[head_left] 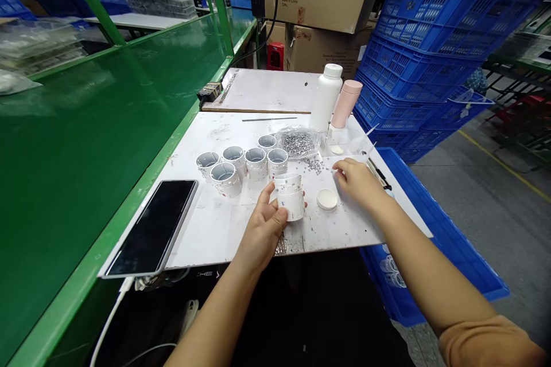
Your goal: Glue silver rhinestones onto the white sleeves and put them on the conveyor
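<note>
The left hand wraps around a short white plastic tube, fingers and thumb closed on it, above the near middle of a white work board. To the right, the right hand rests low over the board, its fingertips pressed together just beside scattered silver granules; whether they pinch anything is too small to tell. A round white dish lies between the hands. Six similar tubes stand upright farther left, near a clear bag of granules. A black smartphone lies at the near left edge, and a white bottle and pink bottle stand far right.
</note>
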### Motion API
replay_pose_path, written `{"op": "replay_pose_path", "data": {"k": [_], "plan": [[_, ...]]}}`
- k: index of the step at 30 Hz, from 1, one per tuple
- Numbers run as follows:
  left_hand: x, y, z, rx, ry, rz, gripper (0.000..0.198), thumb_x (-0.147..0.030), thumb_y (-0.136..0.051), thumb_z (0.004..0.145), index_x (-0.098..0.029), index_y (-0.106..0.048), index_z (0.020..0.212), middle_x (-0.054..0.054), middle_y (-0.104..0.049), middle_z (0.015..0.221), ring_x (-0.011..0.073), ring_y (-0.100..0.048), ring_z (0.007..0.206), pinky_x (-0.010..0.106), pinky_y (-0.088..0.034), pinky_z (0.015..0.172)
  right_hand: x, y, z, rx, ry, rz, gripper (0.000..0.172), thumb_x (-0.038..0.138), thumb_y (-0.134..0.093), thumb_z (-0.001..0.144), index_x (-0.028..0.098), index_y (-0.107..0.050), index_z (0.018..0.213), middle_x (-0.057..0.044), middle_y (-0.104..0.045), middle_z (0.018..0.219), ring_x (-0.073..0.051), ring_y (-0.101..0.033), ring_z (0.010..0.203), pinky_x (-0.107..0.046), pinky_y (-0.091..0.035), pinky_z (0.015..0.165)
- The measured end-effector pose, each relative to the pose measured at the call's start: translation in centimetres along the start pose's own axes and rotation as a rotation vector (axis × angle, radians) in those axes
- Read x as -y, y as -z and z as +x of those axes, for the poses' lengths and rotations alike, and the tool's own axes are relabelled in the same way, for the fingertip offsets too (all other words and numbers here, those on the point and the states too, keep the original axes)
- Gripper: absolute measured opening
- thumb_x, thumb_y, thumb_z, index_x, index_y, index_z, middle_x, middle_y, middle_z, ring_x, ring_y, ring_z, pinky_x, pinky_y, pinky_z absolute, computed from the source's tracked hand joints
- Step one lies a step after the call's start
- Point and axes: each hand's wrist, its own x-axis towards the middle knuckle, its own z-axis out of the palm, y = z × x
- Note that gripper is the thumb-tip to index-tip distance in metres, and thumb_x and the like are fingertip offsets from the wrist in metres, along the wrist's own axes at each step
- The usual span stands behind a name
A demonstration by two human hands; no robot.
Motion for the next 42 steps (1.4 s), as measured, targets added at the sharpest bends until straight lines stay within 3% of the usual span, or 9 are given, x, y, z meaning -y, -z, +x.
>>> {"op": "replay_pose_path", "data": {"k": [3,10,16,21,26,35,38,42], "plan": [[0.1,0.0,0.0,0.013,0.008,0.006,0.098,-0.030,-0.076,0.075,-0.019,-0.016,0.152,0.016,-0.064,0.124,0.0265,-0.064,0.109,0.045,-0.039,0.105,-0.1,-0.9,1.1,0.079,-0.014,-0.077,0.023,0.011,-0.047,0.086,0.014,-0.068,0.095,-0.014,-0.068,0.099,-0.025,-0.062,0.086,-0.033,-0.043,0.073],[0.3,0.2,-0.1,0.047,0.004,0.031,0.089,-0.030,-0.074,0.077,-0.019,-0.022,0.149,0.015,-0.065,0.120,0.0258,-0.063,0.108,0.042,-0.044,0.099,-0.6,-1.4,1.7,0.087,0.009,-0.059,0.018,0.012,-0.049,0.086,0.016,-0.064,0.079,-0.012,-0.065,0.090,-0.022,-0.060,0.078,-0.031,-0.039,0.068],[0.3,0.3,-0.1,0.086,-0.003,0.041,0.082,-0.030,-0.073,0.079,-0.023,-0.028,0.148,0.013,-0.063,0.125,0.0263,-0.061,0.112,0.041,-0.044,0.099,-1.1,-1.1,1.4,0.091,0.032,0.004,0.018,0.009,-0.047,0.085,0.016,-0.064,0.085,-0.009,-0.066,0.091,-0.020,-0.060,0.084,-0.030,-0.041,0.075],[0.2,0.2,-0.1,0.092,0.002,0.058,0.082,-0.030,-0.072,0.080,-0.023,-0.028,0.148,0.013,-0.064,0.122,0.0268,-0.062,0.112,0.041,-0.045,0.098,-1.1,-1.6,1.8,0.081,0.013,0.033,0.009,0.019,-0.055,0.085,0.016,-0.063,0.081,-0.008,-0.065,0.087,-0.020,-0.058,0.080,-0.030,-0.041,0.074],[0.2,0.1,-0.2,0.092,0.005,0.060,0.082,-0.029,-0.072,0.079,-0.023,-0.028,0.148,0.013,-0.064,0.122,0.0268,-0.061,0.112,0.040,-0.045,0.098,-0.6,-2.1,1.9,0.064,0.004,0.024,0.013,0.017,-0.052,0.086,0.016,-0.062,0.078,-0.009,-0.064,0.086,-0.021,-0.057,0.080,-0.031,-0.040,0.072],[0.3,0.3,-0.1,0.099,-0.002,0.076,0.079,-0.029,-0.073,0.078,-0.024,-0.032,0.146,0.012,-0.065,0.121,0.0267,-0.061,0.112,0.038,-0.045,0.096,-1.3,-1.7,0.0,0.032,0.119,0.135,0.021,0.011,-0.049,0.088,0.017,-0.069,0.089,-0.008,-0.067,0.096,-0.020,-0.061,0.089,-0.031,-0.044,0.080],[0.3,0.3,-0.1,0.105,-0.004,0.070,0.077,-0.028,-0.072,0.079,-0.024,-0.032,0.145,0.012,-0.065,0.120,0.0257,-0.062,0.110,0.037,-0.046,0.095,-1.7,-1.6,0.0,-0.026,0.072,0.200,0.019,0.010,-0.051,0.085,0.015,-0.069,0.091,-0.008,-0.068,0.093,-0.019,-0.062,0.086,-0.031,-0.045,0.082],[0.2,0.2,-0.2,0.124,-0.001,0.073,0.077,-0.028,-0.072,0.080,-0.023,-0.032,0.146,0.011,-0.066,0.117,0.0244,-0.063,0.106,0.037,-0.046,0.094,-1.7,-1.4,0.0,-0.023,-0.036,0.220,0.011,0.011,-0.056,0.080,0.016,-0.065,0.077,-0.005,-0.065,0.080,-0.017,-0.057,0.072,-0.031,-0.043,0.074]]}}
